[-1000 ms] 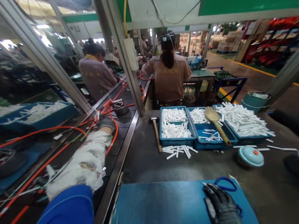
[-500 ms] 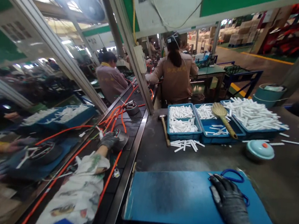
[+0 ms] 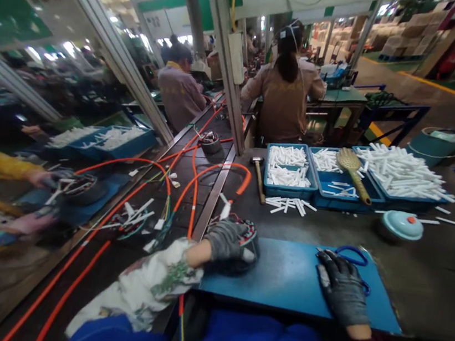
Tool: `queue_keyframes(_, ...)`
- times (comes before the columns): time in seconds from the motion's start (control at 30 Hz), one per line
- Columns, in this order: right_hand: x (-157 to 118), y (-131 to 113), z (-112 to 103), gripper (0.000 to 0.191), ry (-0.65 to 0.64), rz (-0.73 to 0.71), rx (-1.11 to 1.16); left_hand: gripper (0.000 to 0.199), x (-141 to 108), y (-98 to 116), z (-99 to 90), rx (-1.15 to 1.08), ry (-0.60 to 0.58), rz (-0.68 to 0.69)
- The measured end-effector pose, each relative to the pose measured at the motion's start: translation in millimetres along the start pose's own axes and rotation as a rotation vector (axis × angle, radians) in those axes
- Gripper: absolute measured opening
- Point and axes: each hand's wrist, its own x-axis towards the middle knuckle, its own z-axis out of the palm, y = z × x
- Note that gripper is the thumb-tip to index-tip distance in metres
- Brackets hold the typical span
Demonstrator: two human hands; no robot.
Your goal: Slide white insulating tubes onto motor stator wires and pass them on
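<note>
My left hand point(image 3: 226, 242), in a grey glove, is closed on the rim of a motor stator point(image 3: 252, 241), a dark round part with coloured wires inside. The stator is at the left end of a blue work mat point(image 3: 281, 272), and an orange sleeved cable point(image 3: 194, 199) runs close by. Toward the mat's right side, my gloved right hand point(image 3: 342, 286) lies curled over scissors point(image 3: 356, 256). Their blue handle loops show beyond and beside the hand; most of the blades are hidden under it.
Blue bins point(image 3: 290, 190) of white tubes stand behind the mat, with a strainer point(image 3: 351, 167) on one. A hammer point(image 3: 258, 177), loose tubes and a lidded bowl point(image 3: 401, 226) lie nearer. Left, a conveyor point(image 3: 187, 159) carries stators and orange cables. A co-worker's hands point(image 3: 39, 196) work beyond it.
My left hand has brought the stator from the conveyor rightward and nearer, onto the mat's left end, with its orange cable trailing. My right hand stays over the scissors. The view has shifted.
</note>
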Motion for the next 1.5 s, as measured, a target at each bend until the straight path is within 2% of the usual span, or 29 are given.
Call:
queue_keyframes(0.07, 3, -1, -6, 0.036, -0.020, -0.002, 0.019, 0.045, 1, 27, 16.6, 0.004, -0.012, 0.026)
queue_keyframes(0.13, 6, -6, -14, 0.035, -0.037, 0.048, 0.043, 0.046, -9, 44, 21.1, -0.150, 0.011, 0.160)
queue_keyframes(0.23, 12, -20, -29, 0.034, -0.011, 0.118, 0.126, 0.061, -29, 47, -1.3, -0.408, 0.087, 0.386)
queue_keyframes(0.27, 14, -27, -35, 0.033, 0.003, 0.108, 0.180, 0.060, -32, 42, -13.3, -0.446, 0.180, 0.452)
queue_keyframes(0.3, 17, -35, -41, 0.032, 0.013, 0.083, 0.244, 0.052, -31, 35, -25.1, -0.416, 0.348, 0.485)
queue_keyframes(0.33, 20, -44, -46, 0.030, 0.020, 0.047, 0.315, 0.046, -27, 26, -34.9, -0.305, 0.437, 0.480)
queue_keyframes(0.4, 30, -63, -57, 0.027, 0.013, -0.042, 0.458, 0.042, -8, 8, -45.1, -0.048, 0.387, 0.560)
queue_keyframes(0.5, 49, -90, -67, 0.032, -0.067, -0.219, 0.645, 0.043, 28, -10, -38.1, 0.201, 0.286, 0.631)
queue_keyframes(0.63, 66, -104, -68, 0.040, -0.186, -0.442, 0.834, 0.048, 65, -11, -18.4, 0.395, 0.104, 0.690)
queue_keyframes(0.73, 65, -101, -64, 0.041, -0.297, -0.504, 0.890, 0.042, 81, -5, -12.2, 0.474, 0.005, 0.739)
queue_keyframes(0.8, 63, -98, -62, 0.038, -0.330, -0.435, 0.899, 0.034, 84, 0, -11.9, 0.519, 0.007, 0.739)
queue_keyframes(0.87, 64, -95, -60, 0.038, -0.314, -0.277, 0.940, 0.028, 79, 4, -12.6, 0.568, 0.020, 0.683)
queue_keyframes(0.93, 70, -93, -60, 0.041, -0.303, -0.096, 1.007, 0.027, 63, 6, -13.5, 0.602, 0.006, 0.584)
queue_keyframes(1.03, 89, -90, -61, 0.045, -0.340, 0.054, 1.066, 0.044, 23, 0, -17.4, 0.557, 0.044, 0.376)
queue_keyframes(1.13, 110, -88, -61, 0.046, -0.468, 0.054, 1.086, 0.065, -16, -17, -30.0, 0.416, 0.045, 0.193)
queue_keyframes(1.2, 122, -87, -59, 0.046, -0.562, 0.028, 1.152, 0.066, -29, -29, -39.2, 0.166, -0.029, 0.236)
queue_keyframes(1.3, 132, -85, -56, 0.046, -0.643, 0.023, 1.274, 0.058, -23, -30, -38.0, -0.226, -0.036, 0.367)
queue_keyframes(1.37, 134, -83, -54, 0.049, -0.654, 0.050, 1.303, 0.047, -7, -15, -25.3, -0.234, -0.016, 0.425)
queue_keyframes(1.5, 133, -76, -53, 0.059, -0.665, 0.107, 1.290, 0.031, 17, 17, 0.6, 0.036, -0.034, 0.469)
